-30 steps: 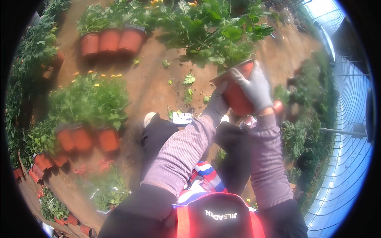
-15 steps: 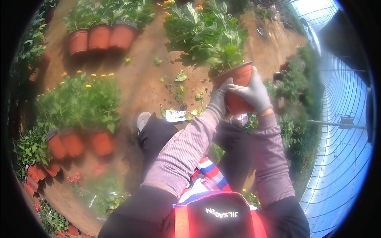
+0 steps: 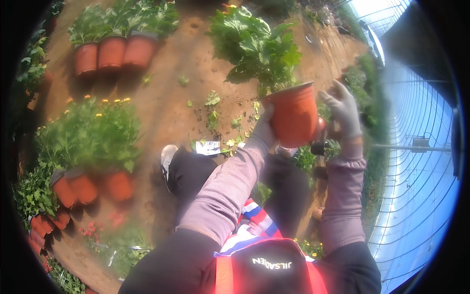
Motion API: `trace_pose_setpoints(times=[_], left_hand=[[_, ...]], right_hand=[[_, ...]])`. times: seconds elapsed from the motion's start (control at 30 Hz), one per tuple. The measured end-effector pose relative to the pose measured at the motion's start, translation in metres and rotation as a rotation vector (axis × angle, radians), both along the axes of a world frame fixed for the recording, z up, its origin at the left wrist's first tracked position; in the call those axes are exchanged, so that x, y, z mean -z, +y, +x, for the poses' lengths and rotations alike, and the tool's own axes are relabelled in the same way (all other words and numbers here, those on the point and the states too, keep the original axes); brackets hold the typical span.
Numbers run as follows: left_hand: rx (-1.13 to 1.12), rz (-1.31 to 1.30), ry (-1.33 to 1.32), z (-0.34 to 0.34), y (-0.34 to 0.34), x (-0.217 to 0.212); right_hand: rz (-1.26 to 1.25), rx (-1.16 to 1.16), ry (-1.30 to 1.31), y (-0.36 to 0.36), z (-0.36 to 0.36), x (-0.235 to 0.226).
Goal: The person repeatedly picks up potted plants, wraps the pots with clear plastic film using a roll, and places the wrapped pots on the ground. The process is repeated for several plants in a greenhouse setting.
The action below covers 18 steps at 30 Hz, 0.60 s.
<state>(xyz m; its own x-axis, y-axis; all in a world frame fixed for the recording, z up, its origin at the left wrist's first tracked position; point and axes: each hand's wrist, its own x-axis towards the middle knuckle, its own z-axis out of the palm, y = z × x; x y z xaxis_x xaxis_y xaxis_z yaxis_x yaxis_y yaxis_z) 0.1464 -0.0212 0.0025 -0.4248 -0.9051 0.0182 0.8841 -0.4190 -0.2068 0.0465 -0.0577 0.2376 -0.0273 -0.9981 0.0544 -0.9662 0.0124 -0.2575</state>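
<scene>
1. Closest to the camera are the person's dark vest and mauve sleeves, both forearms reaching forward from the lower edge, with dark trousers and a white shoe on the bare earth below.
2. The left hand, gloved in grey, is pressed against the left wall of an orange plastic flowerpot; its fingers curl round the pot's side and underside, grasping it.
3. The right hand, also gloved, is half open: its palm lies near the pot's right wall while the fingers are spread and lifted. Whether it actually bears on the pot I cannot tell.
4. The flowerpot is held up off the ground between the two hands, above the knees, tilted a little to the left, and a bushy green leafy plant rises from it.
5. As a judgement: the pot is already lifted and carried, mostly by the left hand; it has not yet been set down anywhere.
6. Farther off, a cluster of orange pots with yellow-flowered plants stands at the left.
7. Farthest, a row of three orange pots sits at the top left, and a greenhouse wall curves along the right.
</scene>
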Motion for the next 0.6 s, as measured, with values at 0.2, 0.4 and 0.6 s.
trace_pose_setpoints(times=[0.2,0.4,0.6], left_hand=[[-0.036,0.007,-0.143,-0.019,0.004,-0.001],[-0.090,0.046,0.185,-0.031,0.001,-0.005],[-0.044,0.046,0.322,-0.018,-0.006,-0.005]], right_hand=[[-0.224,0.151,0.007,0.010,0.100,-0.011],[-0.010,0.051,0.073,0.007,0.107,0.012],[-0.205,0.106,0.105,0.022,0.103,0.012]])
